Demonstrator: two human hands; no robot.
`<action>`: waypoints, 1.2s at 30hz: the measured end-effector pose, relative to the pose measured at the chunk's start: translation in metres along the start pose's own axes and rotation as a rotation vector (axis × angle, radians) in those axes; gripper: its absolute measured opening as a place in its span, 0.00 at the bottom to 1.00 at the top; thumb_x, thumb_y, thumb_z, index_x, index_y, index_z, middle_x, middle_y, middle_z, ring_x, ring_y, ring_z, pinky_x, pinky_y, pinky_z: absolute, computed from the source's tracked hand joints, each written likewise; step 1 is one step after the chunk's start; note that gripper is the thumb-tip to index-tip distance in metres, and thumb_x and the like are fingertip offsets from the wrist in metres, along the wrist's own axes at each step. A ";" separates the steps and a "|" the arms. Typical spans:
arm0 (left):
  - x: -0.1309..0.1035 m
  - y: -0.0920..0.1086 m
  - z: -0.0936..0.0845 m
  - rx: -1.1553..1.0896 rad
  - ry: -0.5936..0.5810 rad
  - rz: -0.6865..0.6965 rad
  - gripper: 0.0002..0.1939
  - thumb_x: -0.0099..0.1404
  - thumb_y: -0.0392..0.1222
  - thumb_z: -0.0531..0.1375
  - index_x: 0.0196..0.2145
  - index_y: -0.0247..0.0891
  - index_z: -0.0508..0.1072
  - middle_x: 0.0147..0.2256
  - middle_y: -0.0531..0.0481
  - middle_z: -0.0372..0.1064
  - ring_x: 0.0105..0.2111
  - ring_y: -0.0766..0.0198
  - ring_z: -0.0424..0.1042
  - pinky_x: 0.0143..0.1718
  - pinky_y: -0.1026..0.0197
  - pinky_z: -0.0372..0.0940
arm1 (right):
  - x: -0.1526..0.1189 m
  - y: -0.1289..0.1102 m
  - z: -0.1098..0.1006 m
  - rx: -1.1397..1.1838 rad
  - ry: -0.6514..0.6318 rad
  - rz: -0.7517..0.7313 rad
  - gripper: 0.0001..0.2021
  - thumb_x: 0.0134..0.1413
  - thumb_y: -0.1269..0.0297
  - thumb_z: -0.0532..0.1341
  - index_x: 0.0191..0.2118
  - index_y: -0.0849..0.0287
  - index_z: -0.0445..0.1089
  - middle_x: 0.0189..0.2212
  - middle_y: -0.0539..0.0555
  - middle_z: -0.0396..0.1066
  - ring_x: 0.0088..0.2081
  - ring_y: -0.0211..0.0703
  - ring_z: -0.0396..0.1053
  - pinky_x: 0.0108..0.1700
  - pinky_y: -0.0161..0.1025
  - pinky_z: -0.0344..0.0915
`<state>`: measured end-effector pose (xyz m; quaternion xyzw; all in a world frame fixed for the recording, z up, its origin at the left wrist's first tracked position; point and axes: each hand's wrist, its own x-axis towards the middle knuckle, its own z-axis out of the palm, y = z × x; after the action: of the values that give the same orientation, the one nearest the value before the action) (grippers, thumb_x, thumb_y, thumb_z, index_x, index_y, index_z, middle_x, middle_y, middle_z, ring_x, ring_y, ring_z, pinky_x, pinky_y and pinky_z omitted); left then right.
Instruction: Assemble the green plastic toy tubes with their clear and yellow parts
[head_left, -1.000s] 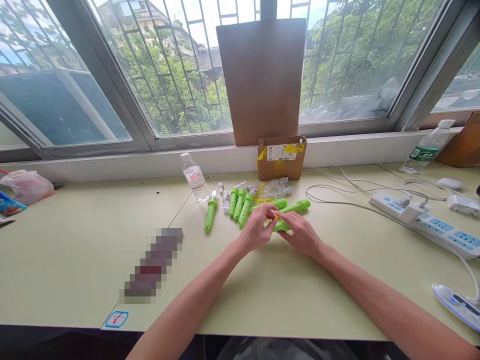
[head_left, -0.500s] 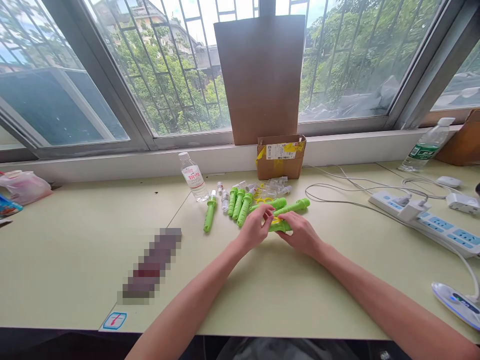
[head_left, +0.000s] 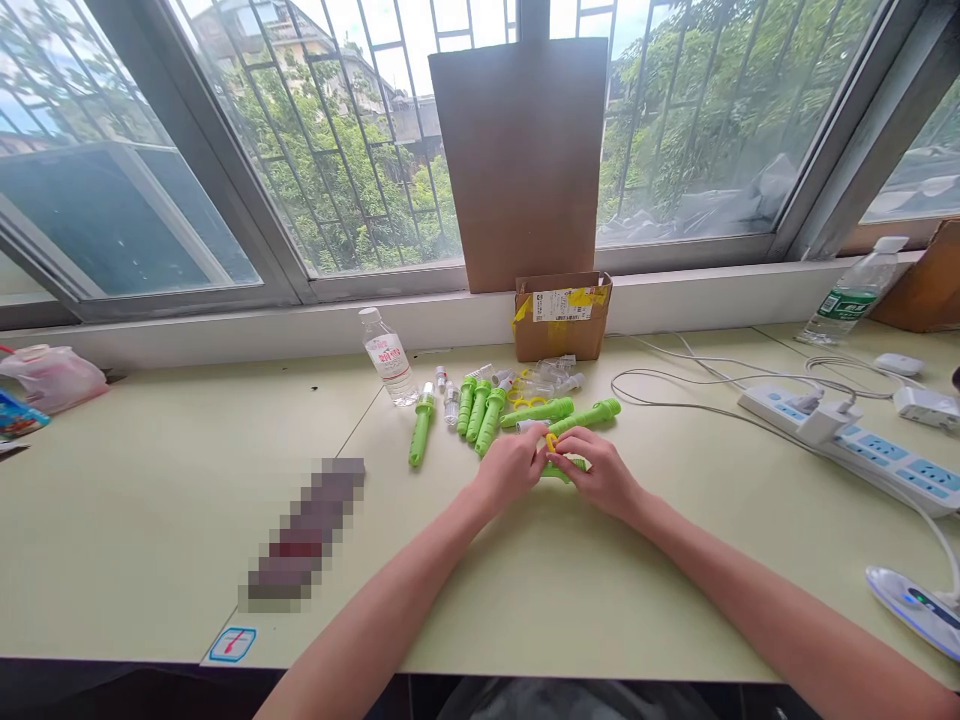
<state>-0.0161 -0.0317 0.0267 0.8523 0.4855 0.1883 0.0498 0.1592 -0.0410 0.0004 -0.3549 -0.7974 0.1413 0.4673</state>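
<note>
My left hand (head_left: 513,465) is closed with its fingertips round a small white and clear part (head_left: 529,426). Close against it, my right hand (head_left: 598,468) pinches a yellow ring (head_left: 552,441). Below the fingers a green tube (head_left: 564,470) lies on the table, partly hidden by my right hand. Two green tubes (head_left: 594,416) lie just beyond my hands. To the left are several more, one apart (head_left: 421,430) with a clear top. Small clear parts (head_left: 544,379) and yellow rings (head_left: 528,403) are heaped in front of the box.
A cardboard box (head_left: 561,335) stands at the window sill. A water bottle (head_left: 389,358) is left of the parts, another (head_left: 851,292) at the far right. Cables and a power strip (head_left: 870,455) lie on the right. A pixelated dark object (head_left: 304,540) lies left.
My hands have closed in over the green tube. The yellow ring is now lifted between my right fingertips, and a white and clear part shows by my left fingers.
</note>
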 end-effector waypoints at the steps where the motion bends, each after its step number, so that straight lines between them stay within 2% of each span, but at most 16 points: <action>1: 0.000 0.000 0.000 0.010 0.001 0.002 0.13 0.67 0.41 0.49 0.47 0.38 0.66 0.28 0.51 0.73 0.27 0.61 0.72 0.26 0.64 0.58 | 0.000 0.001 0.000 -0.001 0.023 0.007 0.06 0.58 0.63 0.58 0.32 0.55 0.71 0.33 0.55 0.71 0.35 0.44 0.70 0.37 0.41 0.69; 5: -0.001 0.001 -0.001 0.036 0.001 0.007 0.14 0.70 0.45 0.46 0.45 0.39 0.67 0.27 0.52 0.72 0.27 0.62 0.72 0.26 0.64 0.57 | 0.001 0.001 -0.001 -0.029 0.117 0.034 0.05 0.57 0.62 0.59 0.34 0.56 0.71 0.35 0.56 0.72 0.37 0.45 0.70 0.39 0.43 0.70; 10: 0.000 0.000 0.000 0.041 0.002 -0.020 0.16 0.71 0.49 0.44 0.42 0.39 0.68 0.27 0.51 0.72 0.26 0.63 0.71 0.24 0.65 0.54 | 0.003 0.001 -0.003 -0.008 0.217 0.117 0.07 0.57 0.61 0.59 0.39 0.55 0.68 0.36 0.55 0.73 0.37 0.45 0.71 0.38 0.43 0.71; 16: 0.001 -0.002 0.001 -0.036 0.027 -0.096 0.16 0.71 0.49 0.44 0.41 0.40 0.67 0.25 0.53 0.71 0.26 0.63 0.70 0.25 0.65 0.55 | 0.005 0.003 -0.004 0.171 0.279 0.342 0.19 0.51 0.55 0.64 0.47 0.56 0.65 0.37 0.55 0.71 0.34 0.43 0.71 0.36 0.43 0.72; 19: 0.002 -0.002 0.001 -0.085 0.049 -0.172 0.17 0.70 0.50 0.44 0.39 0.41 0.67 0.25 0.53 0.70 0.25 0.63 0.69 0.25 0.64 0.55 | 0.006 0.007 -0.005 0.282 0.298 0.447 0.26 0.50 0.54 0.64 0.54 0.55 0.62 0.37 0.54 0.70 0.36 0.44 0.71 0.36 0.43 0.72; 22: 0.003 -0.002 0.001 -0.139 0.075 -0.234 0.16 0.70 0.51 0.45 0.39 0.41 0.68 0.25 0.54 0.70 0.24 0.64 0.69 0.24 0.64 0.54 | 0.007 0.013 -0.006 0.367 0.300 0.516 0.28 0.50 0.53 0.63 0.57 0.53 0.62 0.38 0.55 0.70 0.38 0.45 0.70 0.36 0.42 0.72; 28: 0.004 -0.001 0.002 -0.193 0.095 -0.292 0.16 0.69 0.51 0.46 0.37 0.41 0.68 0.23 0.54 0.69 0.24 0.64 0.68 0.24 0.64 0.52 | 0.008 0.011 -0.006 0.459 0.203 0.546 0.21 0.50 0.54 0.64 0.50 0.54 0.70 0.38 0.54 0.69 0.39 0.45 0.69 0.36 0.41 0.71; 36: 0.006 -0.007 -0.004 -0.167 0.208 -0.382 0.16 0.70 0.51 0.45 0.36 0.41 0.67 0.22 0.54 0.67 0.23 0.63 0.68 0.23 0.63 0.52 | 0.008 0.003 -0.007 0.502 0.134 0.544 0.23 0.48 0.54 0.65 0.51 0.55 0.68 0.36 0.55 0.72 0.40 0.46 0.70 0.37 0.42 0.71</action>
<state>-0.0200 -0.0231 0.0300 0.7138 0.6233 0.3017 0.1048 0.1640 -0.0335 0.0077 -0.4366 -0.5821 0.4280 0.5360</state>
